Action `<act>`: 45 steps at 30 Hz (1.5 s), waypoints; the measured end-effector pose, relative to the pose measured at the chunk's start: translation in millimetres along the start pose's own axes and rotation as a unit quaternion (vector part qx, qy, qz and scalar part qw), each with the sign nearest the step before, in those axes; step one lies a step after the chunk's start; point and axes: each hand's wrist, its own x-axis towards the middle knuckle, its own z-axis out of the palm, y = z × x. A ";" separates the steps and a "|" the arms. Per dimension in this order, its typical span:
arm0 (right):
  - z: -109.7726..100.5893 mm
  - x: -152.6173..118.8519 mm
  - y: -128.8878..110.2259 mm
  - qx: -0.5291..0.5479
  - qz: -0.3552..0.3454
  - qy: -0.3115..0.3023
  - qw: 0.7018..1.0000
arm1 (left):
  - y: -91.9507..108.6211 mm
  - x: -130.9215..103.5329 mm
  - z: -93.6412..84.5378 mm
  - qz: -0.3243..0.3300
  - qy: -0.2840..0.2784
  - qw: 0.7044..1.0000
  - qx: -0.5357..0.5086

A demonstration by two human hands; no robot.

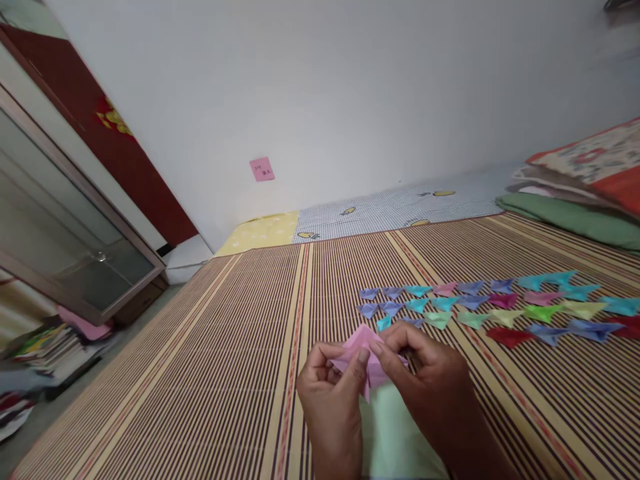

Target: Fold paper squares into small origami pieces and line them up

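Observation:
A partly folded sheet of pink origami paper [364,341] is held up between both hands, low in the middle of the head view. My left hand [333,393] pinches its left side between thumb and fingers. My right hand [430,373] grips the right side, its thumb pressed on the paper near the left thumb. One narrow point of the paper hangs down between the thumbs. Beneath the hands is a pale green surface [395,433]. Just beyond them stand rows of small folded paper boats [473,320] in blue, turquoise, pink, red, green and yellow.
A striped bamboo mat [240,373] covers the bed. Folded bedding [580,207] lies at the right, by the white wall. A pink note [262,169] is stuck on that wall. At the left are a glass-fronted cabinet [75,213] and a stack of books [50,347].

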 end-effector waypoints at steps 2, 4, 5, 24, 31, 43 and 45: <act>0.0 0.7 0.6 0.002 0.002 -0.003 1.000 | -0.8 1.0 -0.6 -0.003 -0.001 1.000 -0.005; -0.9 1.9 0.8 0.001 0.006 -0.014 1.000 | -1.4 1.8 -1.4 -0.006 -0.004 1.000 -0.005; -1.7 2.7 0.6 0.003 0.013 -0.024 1.000 | -1.6 2.1 -1.7 -0.007 -0.006 1.000 -0.001; -7.6 2.4 -0.5 0.137 0.119 -0.028 0.983 | 0.9 -5.1 6.9 -0.028 -0.047 0.998 0.016; -3.8 1.6 0.7 0.128 0.095 -0.001 0.987 | -0.6 -6.1 7.8 -0.036 -0.048 0.998 -0.015; -9.8 4.7 -4.0 0.092 0.045 -0.023 0.995 | 12.7 1.2 -1.3 -0.086 -0.124 0.989 0.003; -9.6 4.8 -5.4 0.073 0.014 -0.021 0.997 | 11.5 3.5 -2.4 -0.096 -0.129 0.987 -0.011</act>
